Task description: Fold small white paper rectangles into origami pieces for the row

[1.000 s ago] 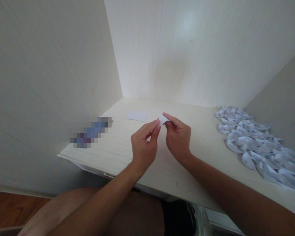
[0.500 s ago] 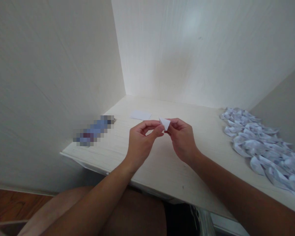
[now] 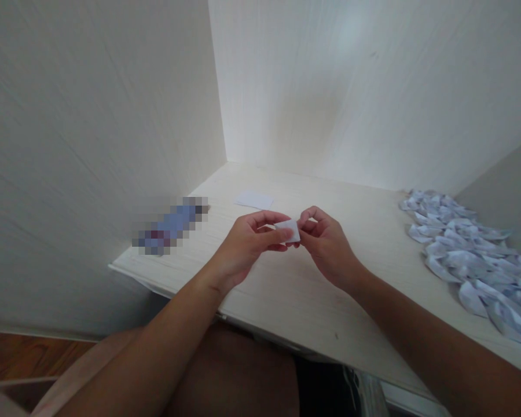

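A small folded piece of white paper (image 3: pixel 292 228) is held up over the table, roughly square from this side. My left hand (image 3: pixel 256 240) pinches it, thumb flat on its face and fingers behind. At the paper's right edge, my right hand (image 3: pixel 325 240) has its thumb and curled fingers closed on the border. Its fingertips are partly hidden behind the paper. Beyond my left hand, a flat white sheet of paper (image 3: pixel 255 200) lies on the table.
The white table (image 3: pixel 282 301) meets walls at the left, back and right. Rows of folded white paper pieces (image 3: pixel 464 243) cover its right side. A blurred-out bluish object (image 3: pixel 173 225) lies by the left wall. My legs are under the front edge.
The folded paper has turned from a pointed triangle to a squarer face, with my left thumb now across it. My right hand has shifted to its right edge. The view has moved slightly.
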Demonstrator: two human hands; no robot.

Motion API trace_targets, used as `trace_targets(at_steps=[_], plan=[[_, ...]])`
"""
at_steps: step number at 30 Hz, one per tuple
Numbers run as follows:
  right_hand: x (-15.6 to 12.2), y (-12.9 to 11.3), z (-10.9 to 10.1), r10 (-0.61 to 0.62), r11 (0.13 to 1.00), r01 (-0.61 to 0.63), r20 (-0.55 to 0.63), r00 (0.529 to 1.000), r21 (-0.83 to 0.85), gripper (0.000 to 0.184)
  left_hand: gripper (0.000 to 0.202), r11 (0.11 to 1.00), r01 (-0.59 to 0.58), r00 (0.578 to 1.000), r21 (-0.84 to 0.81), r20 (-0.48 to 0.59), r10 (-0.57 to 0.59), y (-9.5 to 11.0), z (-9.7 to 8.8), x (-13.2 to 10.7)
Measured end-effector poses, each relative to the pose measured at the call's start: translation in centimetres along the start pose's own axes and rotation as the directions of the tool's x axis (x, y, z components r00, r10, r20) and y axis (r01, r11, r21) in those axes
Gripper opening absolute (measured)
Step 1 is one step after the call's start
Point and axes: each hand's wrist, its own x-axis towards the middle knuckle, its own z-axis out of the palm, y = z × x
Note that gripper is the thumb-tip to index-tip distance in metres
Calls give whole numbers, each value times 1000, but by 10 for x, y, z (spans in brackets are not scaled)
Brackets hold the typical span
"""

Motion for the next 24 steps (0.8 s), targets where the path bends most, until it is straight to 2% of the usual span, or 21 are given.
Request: trace_targets(at_steps=[4,10,13,15,17,20,22,24], plan=[[-2,-2,2,-3,999,4,26,1000,-33,33,28,999,40,999,-27,14,-40,2,-4,1],[-5,-5,4,51,997,-54,67,996,50,21,30,996,31,996,-78,-76,-37,3,-5,2],[-6,-5,4,67,998,-67,80,994,-1,25,30,998,6,996,-70,-87,-12,1,-5,2],[-7,-5,5,84,996,-81,69,994,-44,21,30,999,-24,994,-37,-104,20,-1,-5,2],[-7,-6,5,129,992,-128,58,990,-23,18,33,996,-81,986,28,-142,84,-4,-4,2],[-6,-6,6,209,971,-209,12,978,112,16,42,952,-228,954,202,-150,260,-8,-2,1],[-6,-7,8,257,943,-244,-28,966,227,13,46,876,-327,916,354,-110,386,-11,0,-1],[-7,-7,9,301,906,-273,-40,953,322,11,41,765,-398,867,505,-66,495,-15,4,-2]])
